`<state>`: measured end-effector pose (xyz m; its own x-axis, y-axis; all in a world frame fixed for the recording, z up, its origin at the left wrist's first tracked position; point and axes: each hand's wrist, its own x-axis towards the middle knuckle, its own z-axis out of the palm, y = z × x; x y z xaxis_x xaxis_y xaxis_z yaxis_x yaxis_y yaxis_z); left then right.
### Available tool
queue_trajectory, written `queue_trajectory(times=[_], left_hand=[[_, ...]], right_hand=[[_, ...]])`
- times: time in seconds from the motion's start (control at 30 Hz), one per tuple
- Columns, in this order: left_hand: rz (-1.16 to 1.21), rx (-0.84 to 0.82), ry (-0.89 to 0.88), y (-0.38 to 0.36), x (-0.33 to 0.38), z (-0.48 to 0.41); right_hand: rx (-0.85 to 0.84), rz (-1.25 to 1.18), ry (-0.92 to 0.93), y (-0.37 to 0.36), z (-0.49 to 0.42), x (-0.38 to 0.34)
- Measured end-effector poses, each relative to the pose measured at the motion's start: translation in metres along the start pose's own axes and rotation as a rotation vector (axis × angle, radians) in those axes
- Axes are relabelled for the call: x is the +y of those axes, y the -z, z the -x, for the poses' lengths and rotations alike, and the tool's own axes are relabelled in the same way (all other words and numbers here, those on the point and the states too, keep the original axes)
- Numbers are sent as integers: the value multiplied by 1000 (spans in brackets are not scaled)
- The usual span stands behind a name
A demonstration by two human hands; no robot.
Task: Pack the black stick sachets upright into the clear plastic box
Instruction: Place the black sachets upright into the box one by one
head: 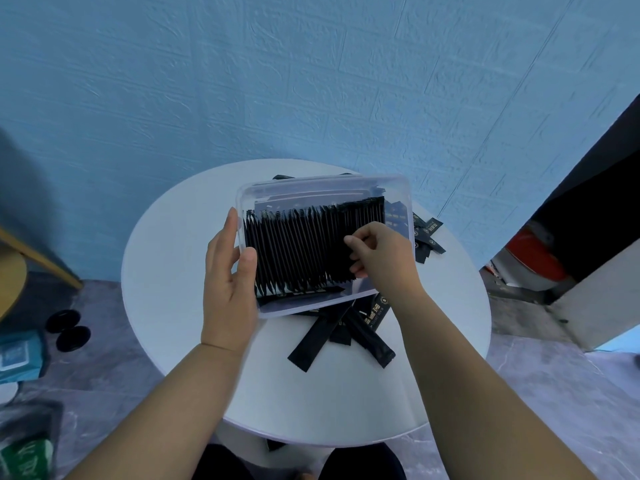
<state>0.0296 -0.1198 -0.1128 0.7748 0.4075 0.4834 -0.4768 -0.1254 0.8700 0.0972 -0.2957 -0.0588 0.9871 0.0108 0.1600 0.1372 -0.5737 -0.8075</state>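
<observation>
The clear plastic box (311, 188) is tilted up above the round white table (166, 271), its open side facing me. A dense row of black stick sachets (294, 251) stands packed side by side inside it. My left hand (227, 282) grips the box's left wall, thumb inside the rim and fingers behind. My right hand (379, 252) reaches into the right part of the row, fingers curled round the sachets there. Loose sachets (332, 336) lie crossed on the table under the box, and more loose sachets (427, 237) lie to its right.
The table stands close to a blue textured wall. On the grey floor at left are two black round discs (67, 329), a teal packet (20, 355) and a wooden furniture edge (38, 256). A red-and-white object (530, 261) sits in a dark opening at right.
</observation>
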Motion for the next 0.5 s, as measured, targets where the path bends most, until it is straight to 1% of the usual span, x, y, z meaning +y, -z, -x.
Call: queue_trajectory(times=[0.17, 0.33, 0.43, 0.5], left_hand=[[-7, -4, 2, 0, -1, 0], [-12, -9, -5, -1, 0, 0], [-14, -7, -4, -1, -1, 0], [-17, -5, -10, -1, -1, 0]], right_hand=[[-52, -28, -69, 1, -8, -1], [-73, 5, -52, 2, -10, -4], [-62, 82, -19, 0, -9, -5], [-10, 150, 81, 0, -4, -6]])
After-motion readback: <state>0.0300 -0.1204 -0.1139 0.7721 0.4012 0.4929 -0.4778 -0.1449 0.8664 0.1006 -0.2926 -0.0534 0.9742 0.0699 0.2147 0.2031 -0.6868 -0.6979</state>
